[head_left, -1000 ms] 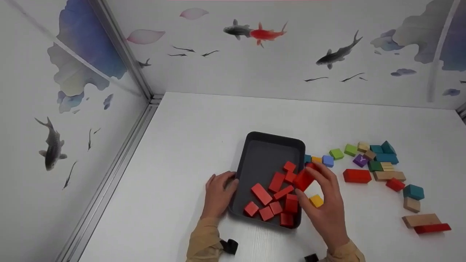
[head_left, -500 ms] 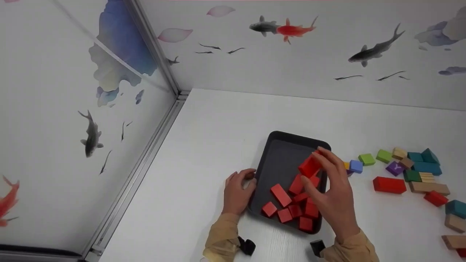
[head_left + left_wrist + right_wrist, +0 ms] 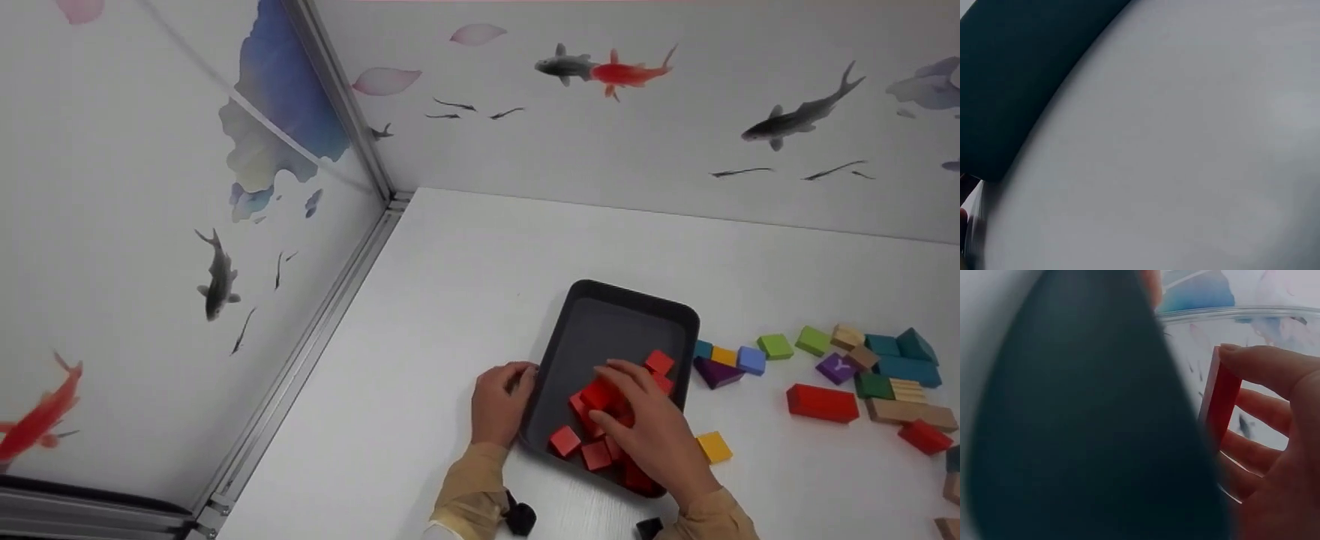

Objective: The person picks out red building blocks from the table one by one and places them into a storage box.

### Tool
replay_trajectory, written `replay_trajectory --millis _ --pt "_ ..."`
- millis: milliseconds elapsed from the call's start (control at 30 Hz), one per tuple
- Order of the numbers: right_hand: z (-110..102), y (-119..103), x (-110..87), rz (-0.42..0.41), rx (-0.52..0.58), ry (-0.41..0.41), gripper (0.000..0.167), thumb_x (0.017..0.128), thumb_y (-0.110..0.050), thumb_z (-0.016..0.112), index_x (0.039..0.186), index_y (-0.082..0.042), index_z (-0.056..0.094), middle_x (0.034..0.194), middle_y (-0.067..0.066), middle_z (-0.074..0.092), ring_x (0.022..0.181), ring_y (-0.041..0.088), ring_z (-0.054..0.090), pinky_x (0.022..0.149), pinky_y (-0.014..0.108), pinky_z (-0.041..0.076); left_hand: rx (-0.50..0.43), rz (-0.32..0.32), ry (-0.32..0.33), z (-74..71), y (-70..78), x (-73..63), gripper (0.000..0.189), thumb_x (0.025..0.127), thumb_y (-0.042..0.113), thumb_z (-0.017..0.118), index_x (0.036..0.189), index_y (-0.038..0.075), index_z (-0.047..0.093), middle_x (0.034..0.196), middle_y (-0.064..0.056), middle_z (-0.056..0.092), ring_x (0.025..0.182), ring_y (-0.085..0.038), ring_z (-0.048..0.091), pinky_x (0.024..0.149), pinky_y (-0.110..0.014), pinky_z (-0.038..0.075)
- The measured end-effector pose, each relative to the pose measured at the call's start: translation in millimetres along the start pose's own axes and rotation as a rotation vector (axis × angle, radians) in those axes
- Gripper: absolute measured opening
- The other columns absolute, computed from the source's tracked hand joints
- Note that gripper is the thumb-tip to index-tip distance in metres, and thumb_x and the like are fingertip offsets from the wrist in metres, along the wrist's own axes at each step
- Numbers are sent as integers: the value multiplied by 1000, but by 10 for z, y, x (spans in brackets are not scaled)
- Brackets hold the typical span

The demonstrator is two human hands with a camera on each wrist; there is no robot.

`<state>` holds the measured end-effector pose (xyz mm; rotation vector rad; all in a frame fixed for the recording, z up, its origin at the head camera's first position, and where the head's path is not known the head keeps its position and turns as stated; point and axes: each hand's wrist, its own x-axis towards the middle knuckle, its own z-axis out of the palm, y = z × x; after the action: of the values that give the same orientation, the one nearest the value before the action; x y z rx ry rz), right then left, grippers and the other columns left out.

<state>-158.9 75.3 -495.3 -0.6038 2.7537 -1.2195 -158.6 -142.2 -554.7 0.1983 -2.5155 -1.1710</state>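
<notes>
Over the lower part of a dark grey tray (image 3: 600,319), my right hand (image 3: 649,420) pinches a red block (image 3: 598,394). The right wrist view has the same red block (image 3: 1223,402) upright between thumb and fingertips. Several red blocks lie in the tray beneath, such as a small red cube (image 3: 564,441) and another red cube (image 3: 660,363); others are partly hidden by the hand. My left hand (image 3: 499,401) grips the tray's left edge with bent fingers. In the left wrist view the tray wall (image 3: 1022,73) shows, with fingertips (image 3: 963,216) at the lower left.
Right of the tray lie a purple triangular block (image 3: 718,373), a yellow cube (image 3: 714,447) and a long red block (image 3: 823,404). Green, teal and wooden blocks (image 3: 911,414) cluster farther right. White walls with painted fish (image 3: 630,73) border the white table (image 3: 480,255).
My right hand has carried the red block from the tray's right rim leftward and down over the red blocks inside. The left hand stays at the tray's edge. The head view has swung left.
</notes>
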Motion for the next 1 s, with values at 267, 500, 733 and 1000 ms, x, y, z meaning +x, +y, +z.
replay_trajectory --millis 267,500,733,1000 --pt "45 160 -20 116 33 -15 58 77 -45 64 129 -26 45 132 -2 37 116 23 42 89 51 38 57 140 -174 -6 4 -14 36 85 43 54 115 24 61 119 13 55 119 -9 40 97 -37 29" --pt "107 160 -4 69 -106 33 56 76 -36 68 126 -21 50 131 3 41 117 26 43 91 50 38 41 68 -138 10 -11 -39 30 86 39 54 112 27 62 114 11 58 111 -8 47 96 -31 31" --pt "147 163 -12 0 -246 36 55 72 -32 73 123 -20 54 129 6 44 116 27 42 91 52 37 5 -10 -106 29 8 -41 26 83 40 57 107 31 64 107 17 59 106 -7 48 93 -29 35" --pt "199 157 -27 -42 -313 30 51 79 -37 65 125 -22 53 137 1 38 123 23 36 94 52 31 5 -29 -96 26 12 -51 25 82 39 59 104 29 65 103 15 61 103 -9 50 91 -30 37"
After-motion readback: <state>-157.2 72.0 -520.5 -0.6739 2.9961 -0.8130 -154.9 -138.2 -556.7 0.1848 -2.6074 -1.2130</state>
